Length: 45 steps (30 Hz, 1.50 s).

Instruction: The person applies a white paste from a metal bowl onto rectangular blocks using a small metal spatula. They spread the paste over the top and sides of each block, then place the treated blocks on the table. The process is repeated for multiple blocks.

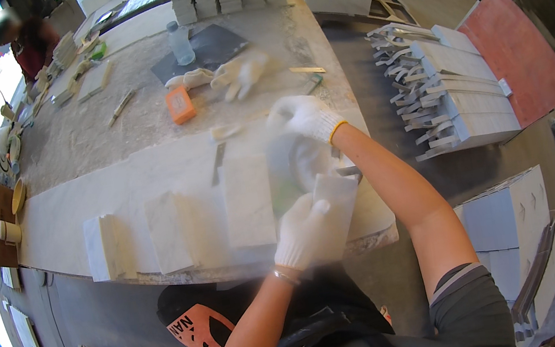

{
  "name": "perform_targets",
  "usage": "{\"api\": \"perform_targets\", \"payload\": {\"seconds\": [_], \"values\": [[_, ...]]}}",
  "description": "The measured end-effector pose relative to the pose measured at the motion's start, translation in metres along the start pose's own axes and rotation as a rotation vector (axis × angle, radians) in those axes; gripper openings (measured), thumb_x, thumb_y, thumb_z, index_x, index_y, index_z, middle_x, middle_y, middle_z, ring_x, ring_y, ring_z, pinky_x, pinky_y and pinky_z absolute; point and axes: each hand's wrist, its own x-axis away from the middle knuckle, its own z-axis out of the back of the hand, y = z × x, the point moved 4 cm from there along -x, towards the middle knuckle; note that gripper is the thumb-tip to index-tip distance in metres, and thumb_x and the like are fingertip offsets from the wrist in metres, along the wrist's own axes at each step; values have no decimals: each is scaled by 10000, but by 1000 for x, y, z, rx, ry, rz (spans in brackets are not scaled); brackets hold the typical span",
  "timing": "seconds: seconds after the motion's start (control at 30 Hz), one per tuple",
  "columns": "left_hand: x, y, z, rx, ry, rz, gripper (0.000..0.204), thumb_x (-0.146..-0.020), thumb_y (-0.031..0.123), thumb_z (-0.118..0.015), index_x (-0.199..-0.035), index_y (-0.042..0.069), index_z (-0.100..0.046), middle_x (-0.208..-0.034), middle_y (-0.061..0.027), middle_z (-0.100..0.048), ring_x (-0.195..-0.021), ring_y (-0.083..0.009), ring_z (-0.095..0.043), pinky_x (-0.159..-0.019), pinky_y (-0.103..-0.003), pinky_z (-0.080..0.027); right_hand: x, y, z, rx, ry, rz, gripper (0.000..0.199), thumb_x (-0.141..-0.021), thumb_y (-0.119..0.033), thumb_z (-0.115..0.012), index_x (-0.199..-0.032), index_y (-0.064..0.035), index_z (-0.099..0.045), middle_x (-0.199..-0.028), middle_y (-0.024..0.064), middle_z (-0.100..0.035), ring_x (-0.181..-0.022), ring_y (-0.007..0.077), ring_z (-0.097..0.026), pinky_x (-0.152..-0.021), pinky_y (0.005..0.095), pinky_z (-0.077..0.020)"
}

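Note:
My left hand (300, 231), in a white knit glove, grips a white tile (337, 200) tilted up near the table's front edge. Farther off, my right hand (305, 117), gloved with a yellow cuff band, has its fingers curled together; whatever they hold is hidden. A hazy smear blurs the area between both hands, so the things under it are unclear. Just left of my left hand lies a stack of white tiles (247, 203). Two more tile stacks stand farther left, a middle one (168, 233) and an outer one (102, 248).
Across the dusty table (93, 140) lie an orange box (180, 105), loose gloves (238, 75), a plastic bottle (181, 44) on a dark sheet (215, 43), and a thin dark strip (218, 164). Strapped slabs (459, 89) stand right. A person (32, 45) is far left.

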Motion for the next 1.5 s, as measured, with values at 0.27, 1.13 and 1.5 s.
{"api": "perform_targets", "payload": {"seconds": [0.27, 1.13, 1.5], "values": [[0, 1, 1, -45, 0, 13, 390, -1010, 250, -671, -1279, -32, -686, -1107, -75, -735, -1011, -135, -630, -922, -311, -512, 6, 2, 7, 149, 170, 106, 300, -847, -128, -693, -1136, -112, -773, -1127, 125, -774, -1054, 293, -727, -957, 384, -556], [-16, -25, -30, 1033, -542, 311, 399, -1137, 347, -471, -1353, 61, -645, -913, 62, -643, -716, -64, -623, -624, -250, -544, 198, 30, 41, 615, 219, -122, 236, -902, -301, -712, -1105, -217, -797, -1026, 87, -764, -959, 311, -727, -830, 434, -579], [25, 90, 25, 117, -383, -160, 535, -1089, 407, -601, -1439, 3, -610, -1279, -32, -684, -1121, -115, -616, -986, -298, -515, 221, 54, 26, 442, 399, -12, 323, -785, -143, -785, -1108, -157, -788, -910, 149, -747, -872, 362, -724, -795, 475, -574]]}}
